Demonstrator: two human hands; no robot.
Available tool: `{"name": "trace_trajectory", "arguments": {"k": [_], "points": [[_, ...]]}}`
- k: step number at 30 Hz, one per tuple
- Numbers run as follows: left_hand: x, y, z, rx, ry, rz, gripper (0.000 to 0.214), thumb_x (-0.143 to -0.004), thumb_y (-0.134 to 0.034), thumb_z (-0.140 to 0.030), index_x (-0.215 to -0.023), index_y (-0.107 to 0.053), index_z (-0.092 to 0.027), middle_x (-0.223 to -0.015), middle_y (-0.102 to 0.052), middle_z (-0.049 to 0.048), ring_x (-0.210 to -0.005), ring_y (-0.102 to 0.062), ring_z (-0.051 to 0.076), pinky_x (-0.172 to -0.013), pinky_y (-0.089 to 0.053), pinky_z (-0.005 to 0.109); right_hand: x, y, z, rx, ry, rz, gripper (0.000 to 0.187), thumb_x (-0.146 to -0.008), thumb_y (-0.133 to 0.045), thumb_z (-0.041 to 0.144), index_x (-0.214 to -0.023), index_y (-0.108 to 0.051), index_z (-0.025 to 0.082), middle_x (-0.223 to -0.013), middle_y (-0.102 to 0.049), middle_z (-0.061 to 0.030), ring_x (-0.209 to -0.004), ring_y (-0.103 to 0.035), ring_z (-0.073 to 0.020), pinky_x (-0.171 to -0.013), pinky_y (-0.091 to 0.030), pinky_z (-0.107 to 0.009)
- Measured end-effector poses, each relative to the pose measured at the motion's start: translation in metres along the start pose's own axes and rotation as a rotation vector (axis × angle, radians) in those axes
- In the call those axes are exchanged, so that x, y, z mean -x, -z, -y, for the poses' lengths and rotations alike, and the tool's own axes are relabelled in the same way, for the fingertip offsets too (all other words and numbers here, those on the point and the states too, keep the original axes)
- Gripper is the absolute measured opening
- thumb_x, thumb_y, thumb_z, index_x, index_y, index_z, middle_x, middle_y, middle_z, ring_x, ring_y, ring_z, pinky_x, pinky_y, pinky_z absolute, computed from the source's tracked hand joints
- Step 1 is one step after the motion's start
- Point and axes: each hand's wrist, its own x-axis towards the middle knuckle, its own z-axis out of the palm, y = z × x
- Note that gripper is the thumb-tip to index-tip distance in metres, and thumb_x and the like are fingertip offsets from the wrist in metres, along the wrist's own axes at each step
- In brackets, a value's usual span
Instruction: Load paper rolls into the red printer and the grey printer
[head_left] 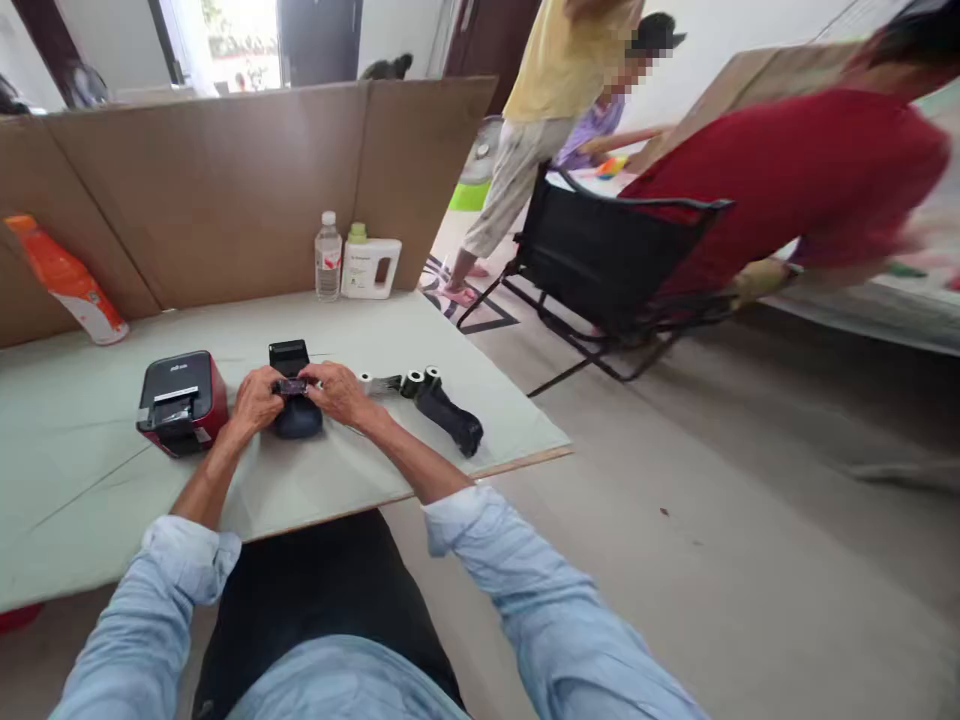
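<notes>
The left hand [257, 402] and right hand [339, 392] pinch opposite ends of one small dark piece [291, 387], long axis running left-right, above the counter [360, 480]; three rolls [411, 386] lie rightward.

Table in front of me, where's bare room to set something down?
On the table, the widest bare patch is left of the black-and-red box, nearer than the orange bottle. A smaller one lies between the white jug and the rolls. It's crowded around your left hand and right hand, from the box across to the black object.
</notes>
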Motion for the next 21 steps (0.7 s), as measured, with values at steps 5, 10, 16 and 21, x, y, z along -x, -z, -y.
{"name": "trace_trajectory", "arguments": {"k": [5,10,16,21], "points": [[0.003,-0.001,0.006,0.101,-0.023,-0.037,0.029,-0.076,-0.062,-0.010,-0.094,-0.082,-0.020,-0.098,-0.075,0.0076,-0.097,-0.070,0.024,-0.092,-0.057,0.036,0.007,-0.005,0.000,0.004,0.102,-0.049,0.018,-0.099,-0.065,0.018,-0.110,-0.078,0.024,-0.110,-0.079,-0.0078,-0.106,-0.066,-0.0256,-0.097,-0.050,-0.037],[0.003,-0.002,0.029,0.344,0.084,-0.176,0.055,-0.068,-0.057,-0.007,-0.118,-0.077,-0.021,-0.119,-0.072,0.0083,-0.094,-0.071,0.021,-0.090,-0.061,0.037,0.029,-0.011,-0.002,0.050,0.198,-0.100,0.021,-0.102,-0.060,0.018,-0.111,-0.078,0.021,-0.115,-0.076,-0.0115,-0.107,-0.063,-0.0263,-0.097,-0.050,-0.040],[-0.031,-0.014,0.037,0.599,0.374,-0.223,0.079,-0.064,-0.060,-0.009,-0.143,-0.062,-0.015,-0.133,-0.070,0.0152,-0.102,-0.072,0.025,-0.086,-0.063,0.038,0.050,-0.020,0.002,0.131,0.219,-0.120,0.032,-0.096,-0.064,0.013,-0.124,-0.076,0.022,-0.124,-0.070,-0.0128,-0.111,-0.060,-0.0285,-0.097,-0.052,-0.043],[-0.028,-0.013,0.028,0.628,0.304,-0.232,0.072,-0.070,-0.060,-0.013,-0.142,-0.065,-0.014,-0.129,-0.072,0.0137,-0.105,-0.073,0.026,-0.097,-0.063,0.046,0.057,-0.025,0.004,0.148,0.209,-0.138,0.035,-0.095,-0.064,0.013,-0.127,-0.075,0.023,-0.130,-0.067,-0.0139,-0.116,-0.059,-0.0296,-0.098,-0.053,-0.045]]}}
